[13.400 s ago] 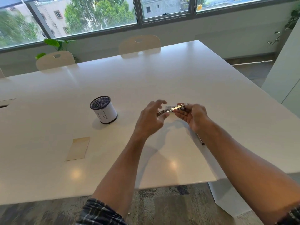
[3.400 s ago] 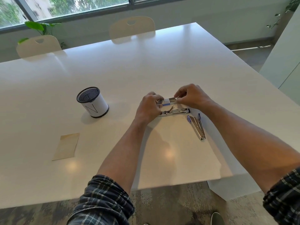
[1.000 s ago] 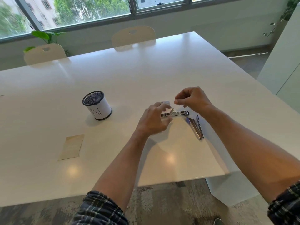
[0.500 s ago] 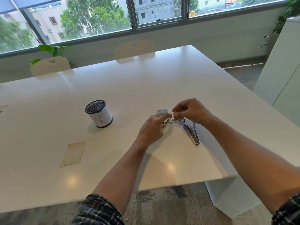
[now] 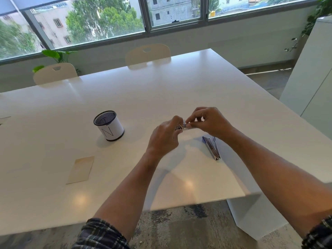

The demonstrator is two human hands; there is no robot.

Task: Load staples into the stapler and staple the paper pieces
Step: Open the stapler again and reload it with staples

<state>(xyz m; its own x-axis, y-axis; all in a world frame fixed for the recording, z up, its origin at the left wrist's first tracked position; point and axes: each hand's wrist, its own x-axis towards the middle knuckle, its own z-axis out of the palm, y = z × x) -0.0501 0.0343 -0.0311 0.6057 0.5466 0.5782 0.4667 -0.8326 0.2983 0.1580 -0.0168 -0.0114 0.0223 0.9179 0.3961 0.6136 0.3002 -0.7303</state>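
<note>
Both hands meet above the middle of the white table (image 5: 179,90). My left hand (image 5: 164,138) is closed around a small shiny metal staple tray (image 5: 181,127), lifted off the tabletop. My right hand (image 5: 209,123) pinches the tray's right end with thumb and forefinger; whether staples are between the fingertips is too small to tell. The stapler body (image 5: 212,148), silver with a blue end, lies on the table just under my right wrist. A tan paper piece (image 5: 80,169) lies flat at the near left.
A black mesh pen cup (image 5: 108,127) with a white wrap marked "N" stands left of my hands. Two pale chairs (image 5: 147,53) sit at the far edge. The table's near edge runs below my forearms. A white cabinet (image 5: 312,69) stands at right.
The metal tray has left the tabletop and is now held up between both hands. My right hand has closed in on its end. The camera has tilted up slightly.
</note>
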